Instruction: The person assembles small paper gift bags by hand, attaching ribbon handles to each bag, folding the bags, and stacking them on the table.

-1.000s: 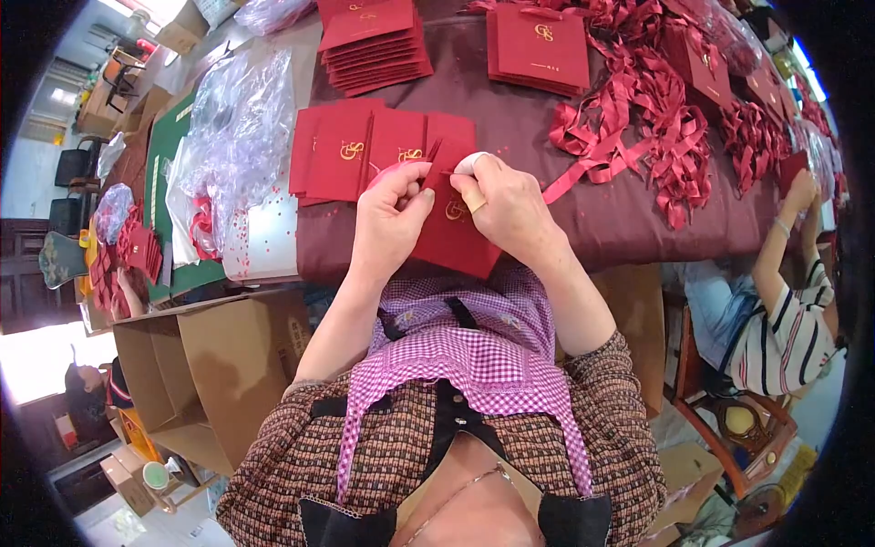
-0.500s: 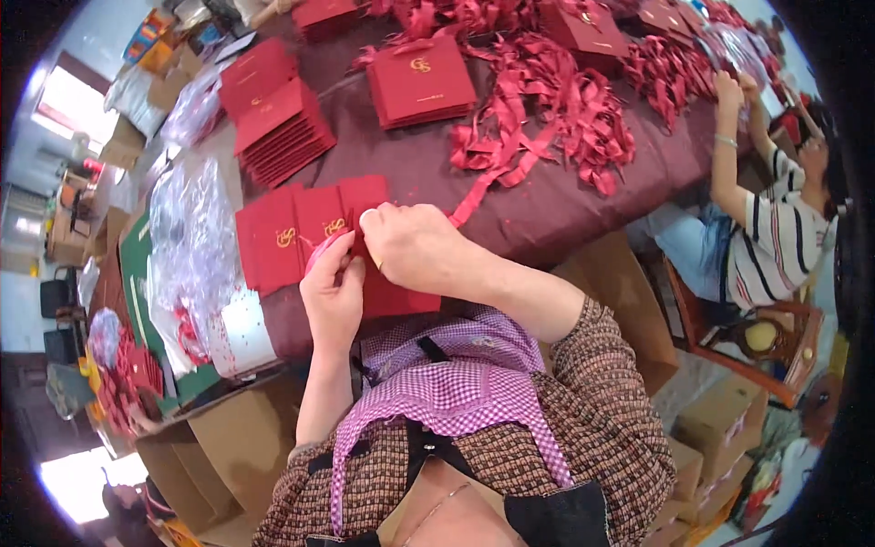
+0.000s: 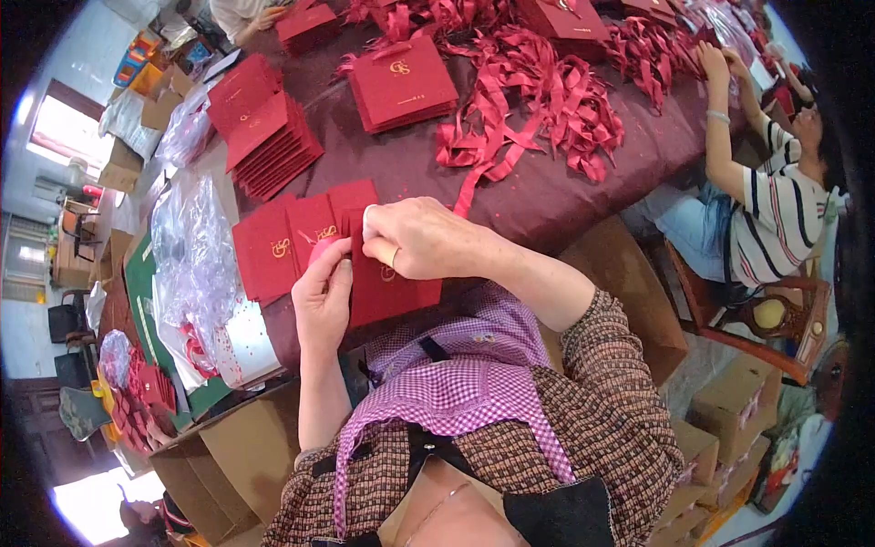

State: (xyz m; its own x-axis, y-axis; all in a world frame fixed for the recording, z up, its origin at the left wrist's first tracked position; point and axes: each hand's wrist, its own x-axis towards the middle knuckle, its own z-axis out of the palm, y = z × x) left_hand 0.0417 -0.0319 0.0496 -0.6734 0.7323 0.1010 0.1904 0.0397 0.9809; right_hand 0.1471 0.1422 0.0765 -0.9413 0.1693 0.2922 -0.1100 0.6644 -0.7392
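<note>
My right hand (image 3: 424,239) is closed, its fingertips pinching at the upper edge of a red paper bag (image 3: 394,296) with a gold emblem. White covering shows on one of its fingertips. My left hand (image 3: 324,296) is closed too, fingers and thumb pinching the same bag's left edge; something pink sits at its fingertips, and I cannot tell if it is a ribbon or a finger cover. Exactly what lies between the fingertips is hidden. Just left of the hands, more flat red bags (image 3: 273,244) overlap on the dark red tablecloth (image 3: 510,219).
Beyond my hands stand two stacks of red bags (image 3: 273,137) (image 3: 401,87). A heap of red ribbons (image 3: 547,100) spreads to their right. Clear plastic wrapping (image 3: 196,237) lies left. A co-worker in a striped top (image 3: 775,223) sits at right. Cardboard boxes (image 3: 246,438) stand below the table edge.
My right hand has turned and shifted slightly, so its ring and the emblem on the bag below it now show. Both hands stay closed. The whole view has shifted a little.
</note>
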